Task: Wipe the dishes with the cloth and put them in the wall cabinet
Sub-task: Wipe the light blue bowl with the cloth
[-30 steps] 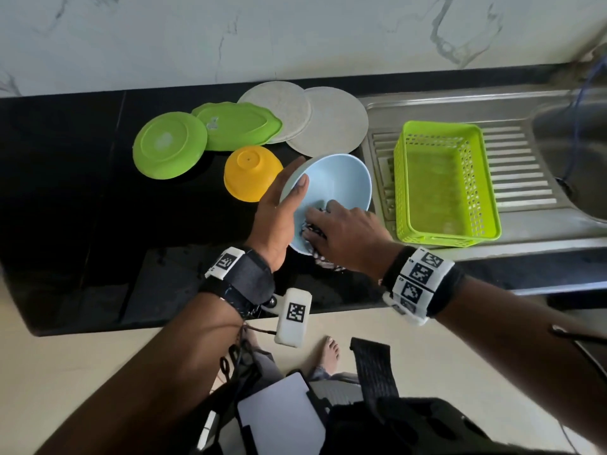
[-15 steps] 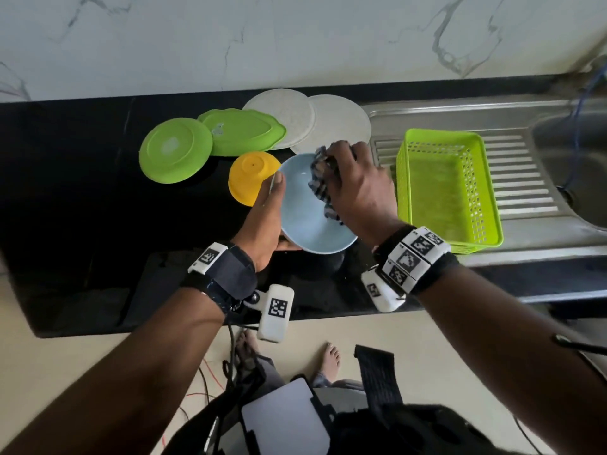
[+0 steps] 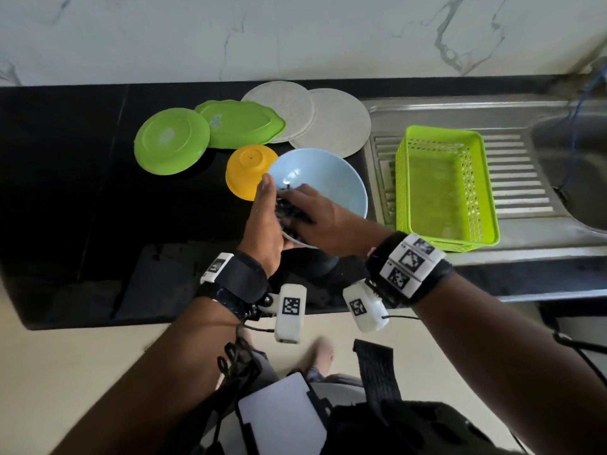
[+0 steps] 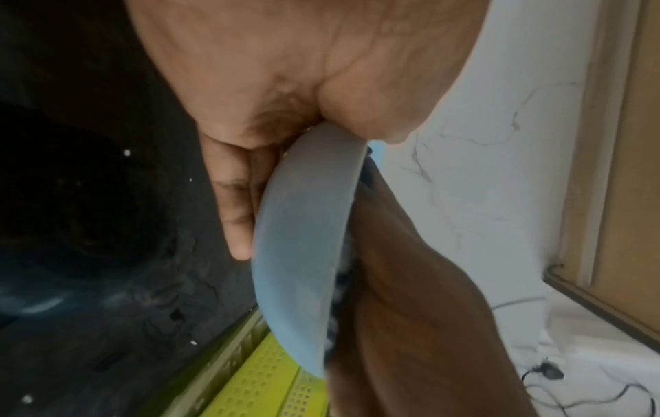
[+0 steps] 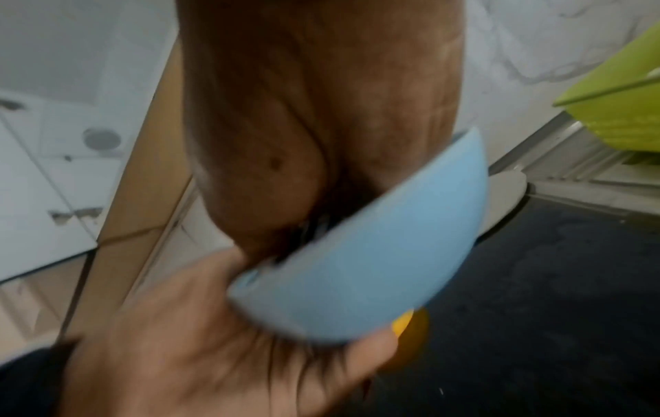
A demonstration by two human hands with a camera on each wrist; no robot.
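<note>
The light-blue bowl [image 3: 323, 178] is gripped at its near-left rim by the left hand [image 3: 264, 221], thumb inside the rim and fingers [image 4: 235, 214] laid flat against the outer wall. The bowl is held tilted above the black counter [image 3: 82, 192], its opening turned up and toward the person. The dark checked cloth [image 3: 289, 211] is bunched under the curled fingers of the right hand [image 3: 323, 224] and pressed against the bowl's inner wall on the near-left side; the cloth is blurred in both wrist views.

Just left of the bowl, 1 yellow bowl [image 3: 248, 169] is seen upside down on the counter, touching or nearly touching the left fingertips. Behind it, 2 green plates [image 3: 172, 141] [image 3: 239, 123] and 2 off-white plates [image 3: 282, 106] [image 3: 338, 123] are laid in an overlapping row near the marble wall [image 3: 295, 34]. To the right, a lime-green slotted basket [image 3: 486, 192] is set on the ridged steel drainboard [image 3: 519, 178], well apart from the hands. The wall cabinet is not shown in the head view.
</note>
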